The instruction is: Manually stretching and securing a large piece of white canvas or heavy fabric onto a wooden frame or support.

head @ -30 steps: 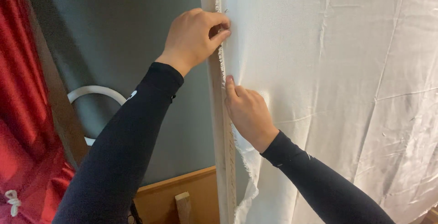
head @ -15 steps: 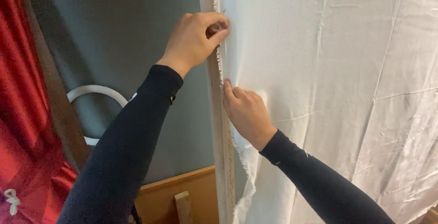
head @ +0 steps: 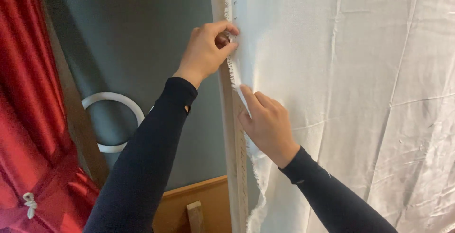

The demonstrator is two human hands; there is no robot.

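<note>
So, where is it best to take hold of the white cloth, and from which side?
Probably at its frayed left edge, coming from the left past the wooden frame. The white cloth hangs flat elsewhere; only this loose fringe offers a pinch, between left hand and right hand.

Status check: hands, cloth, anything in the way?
Left hand pinching frayed cloth edge at wooden frame. Right hand pressing white cloth flat. Nothing obstructing.

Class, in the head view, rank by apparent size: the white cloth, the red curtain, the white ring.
1. white cloth
2. red curtain
3. white ring
Nearness may skew this; the ring is partly hidden.
</note>
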